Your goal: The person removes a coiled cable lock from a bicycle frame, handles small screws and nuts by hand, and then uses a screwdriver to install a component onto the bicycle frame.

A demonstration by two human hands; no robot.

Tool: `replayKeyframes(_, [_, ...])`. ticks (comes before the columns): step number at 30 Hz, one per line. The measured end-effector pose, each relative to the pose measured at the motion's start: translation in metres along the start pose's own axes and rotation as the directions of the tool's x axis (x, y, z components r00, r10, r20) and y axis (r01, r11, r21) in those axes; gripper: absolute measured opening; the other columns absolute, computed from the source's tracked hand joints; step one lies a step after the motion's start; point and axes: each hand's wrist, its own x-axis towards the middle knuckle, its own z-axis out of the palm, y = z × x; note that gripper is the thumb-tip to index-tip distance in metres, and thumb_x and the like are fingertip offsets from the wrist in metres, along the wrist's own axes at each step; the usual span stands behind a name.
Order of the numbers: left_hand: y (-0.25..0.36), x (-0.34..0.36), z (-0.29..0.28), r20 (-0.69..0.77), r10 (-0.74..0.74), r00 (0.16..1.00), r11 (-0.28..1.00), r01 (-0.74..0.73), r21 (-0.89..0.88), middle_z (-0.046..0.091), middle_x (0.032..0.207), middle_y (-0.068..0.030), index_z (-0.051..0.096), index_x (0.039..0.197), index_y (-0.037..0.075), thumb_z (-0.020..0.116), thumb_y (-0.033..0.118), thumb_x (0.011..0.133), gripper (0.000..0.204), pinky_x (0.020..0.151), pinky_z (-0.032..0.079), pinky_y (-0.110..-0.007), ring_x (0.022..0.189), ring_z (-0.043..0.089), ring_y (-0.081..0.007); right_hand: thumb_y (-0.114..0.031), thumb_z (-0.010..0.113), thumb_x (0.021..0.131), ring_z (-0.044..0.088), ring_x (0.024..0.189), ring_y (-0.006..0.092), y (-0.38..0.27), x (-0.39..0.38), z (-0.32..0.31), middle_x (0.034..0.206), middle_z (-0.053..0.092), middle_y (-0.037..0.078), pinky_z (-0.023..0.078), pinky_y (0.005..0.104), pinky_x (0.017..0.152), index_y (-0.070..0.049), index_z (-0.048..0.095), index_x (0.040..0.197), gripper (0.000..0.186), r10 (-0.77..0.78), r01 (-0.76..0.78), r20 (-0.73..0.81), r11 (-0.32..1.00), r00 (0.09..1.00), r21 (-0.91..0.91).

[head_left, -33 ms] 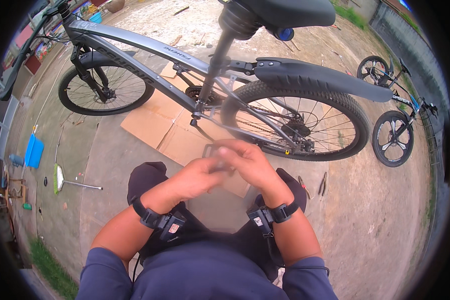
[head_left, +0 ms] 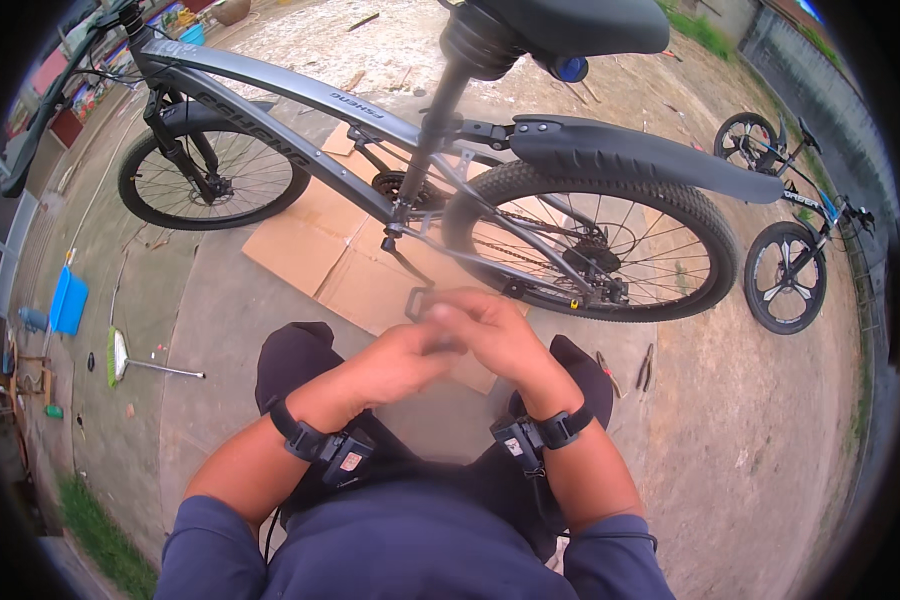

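Note:
My left hand (head_left: 402,357) and my right hand (head_left: 495,335) meet in front of me above my knees, fingers curled together and slightly blurred. Whatever small thing they may be holding is hidden between the fingers. Just beyond my fingertips is a dark pedal (head_left: 417,303) of the grey bicycle (head_left: 355,180), partly covered by my right hand. The bicycle stands across the view, front wheel at left and rear wheel (head_left: 705,270) at right. Beneath it and my hands lies flattened cardboard (head_left: 300,250).
Two pliers-like tools, one red-handled (head_left: 608,375) and one dark (head_left: 646,368), lie right of my right knee. At right stands a second bicycle (head_left: 787,278) near a wall. A blue dustpan (head_left: 68,302) and a green-bristled broom (head_left: 118,357) are at left.
My hands have shifted very slightly and stay together; the fingers have moved a little against each other. The bicycle has not moved.

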Motion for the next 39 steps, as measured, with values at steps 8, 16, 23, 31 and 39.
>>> replayKeyframes(8, [-0.017, -0.037, 0.013, -0.047, 0.031, 0.998, 0.985, -0.039, -0.171, 0.064, 0.085, -0.0047, 0.058, 0.118, 0.0, 0.06, 0.016, 0.097, 0.027, 0.054, 0.042, -0.022, 0.063, 0.053, -0.0073, -0.019, 0.06, 0.097, 0.065, 0.083, 0.0156, 0.031, -0.042, 0.023, 0.096, 0.069, 0.008, 0.052, 0.0294, 0.075, 0.003, 0.067, 0.11, 0.027, 0.048, -0.051, -0.104, 0.998, 0.993, -0.025])
replayKeyframes(16, [-0.04, -0.067, -0.007, -0.097, 0.071, 0.993, 0.94, -0.099, -0.326, 0.066, 0.094, -0.0071, 0.057, 0.122, 0.0, 0.059, 0.02, 0.099, 0.03, 0.056, 0.044, -0.02, 0.068, 0.059, -0.0087, -0.013, 0.066, 0.094, 0.063, 0.075, 0.0109, 0.01, -0.068, 0.039, 0.088, 0.069, 0.003, 0.052, 0.0253, 0.071, 0.0, 0.069, 0.103, 0.016, 0.169, -0.163, -0.183, 0.986, 0.968, 0.047])
replayKeyframes(23, [-0.051, -0.068, -0.009, -0.274, 0.231, 0.934, 0.84, -0.333, -0.428, 0.066, 0.1, -0.0057, 0.06, 0.117, 0.001, 0.057, 0.02, 0.101, 0.025, 0.074, 0.049, -0.025, 0.086, 0.062, -0.0121, -0.015, 0.067, 0.094, 0.067, 0.079, 0.0152, -0.002, -0.067, 0.064, 0.092, 0.07, 0.007, 0.055, 0.0288, 0.074, 0.0, 0.066, 0.108, 0.021, 0.171, -0.095, -0.203, 0.938, 0.964, 0.334])
replayKeyframes(31, [-0.046, -0.066, -0.003, -0.329, 0.284, 0.901, 0.693, -0.43, -0.578, 0.065, 0.105, -0.0055, 0.06, 0.118, 0.001, 0.055, 0.014, 0.101, 0.022, 0.087, 0.049, -0.031, 0.094, 0.061, -0.0146, -0.015, 0.063, 0.096, 0.07, 0.084, 0.0203, 0.003, -0.058, 0.088, 0.099, 0.071, 0.013, 0.055, 0.0309, 0.076, 0.002, 0.06, 0.115, 0.025, 0.173, -0.107, -0.185, 0.94, 0.967, 0.324])
replayKeyframes(39, [-0.045, -0.072, -0.008, -0.397, 0.275, 0.876, 0.73, -0.459, -0.506, 0.067, 0.108, -0.0081, 0.06, 0.119, 0.001, 0.055, 0.011, 0.1, 0.022, 0.08, 0.05, -0.03, 0.089, 0.064, -0.0156, -0.012, 0.064, 0.094, 0.069, 0.08, 0.0194, -0.008, -0.064, 0.086, 0.093, 0.069, 0.012, 0.054, 0.0308, 0.074, 0.001, 0.061, 0.113, 0.023, 0.13, -0.054, -0.237, 0.951, 0.963, 0.303])
